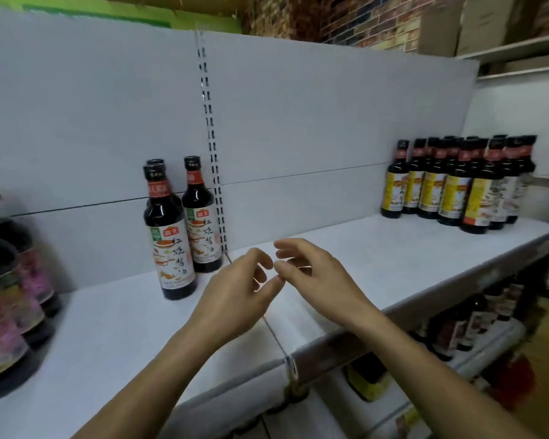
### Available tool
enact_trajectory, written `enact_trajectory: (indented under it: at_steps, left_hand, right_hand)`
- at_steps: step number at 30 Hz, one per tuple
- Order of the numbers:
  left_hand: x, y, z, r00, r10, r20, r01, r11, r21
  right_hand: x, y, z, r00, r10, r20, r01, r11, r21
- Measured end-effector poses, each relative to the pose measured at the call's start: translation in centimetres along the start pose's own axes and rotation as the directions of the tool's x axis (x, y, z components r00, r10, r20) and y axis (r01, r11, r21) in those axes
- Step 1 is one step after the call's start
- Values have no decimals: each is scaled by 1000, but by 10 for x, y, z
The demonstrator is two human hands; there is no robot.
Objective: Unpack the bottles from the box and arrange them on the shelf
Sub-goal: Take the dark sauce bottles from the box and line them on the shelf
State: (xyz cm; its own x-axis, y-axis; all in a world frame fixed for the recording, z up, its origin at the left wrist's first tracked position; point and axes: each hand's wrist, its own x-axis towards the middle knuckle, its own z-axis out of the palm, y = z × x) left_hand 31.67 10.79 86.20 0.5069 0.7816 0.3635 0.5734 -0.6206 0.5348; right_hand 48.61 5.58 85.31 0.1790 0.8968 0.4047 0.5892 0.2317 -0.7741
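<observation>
Both the left hand [235,289] and the right hand [311,274] hover over the near middle of the white shelf [377,248]. Their fingers are loosely curled, the tips almost meet, and neither holds anything; the box is not in view. Three dark soy sauce bottles [171,248] stand upright at the left by the slotted upright [211,144], well apart from the yellow-labelled bottle group [450,191] at the far right. Judged step is fetching the next bottle: grip it round the body, set it upright just beside the nearest one with the label outward, and keep it back from the front edge.
</observation>
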Motion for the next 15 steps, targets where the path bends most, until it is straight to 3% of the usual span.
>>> enact_trajectory:
  at_steps: [7,15]
  left_hand:
    - [0,101,100,979,199,45,-179,942,-285]
    - [-33,209,244,888,362,285,-213,872,-441]
  right_hand:
    - [-82,50,-112,980,86,-180,-90,996,-15]
    - [-208,132,-219,909,300,-290,-336,938,-85]
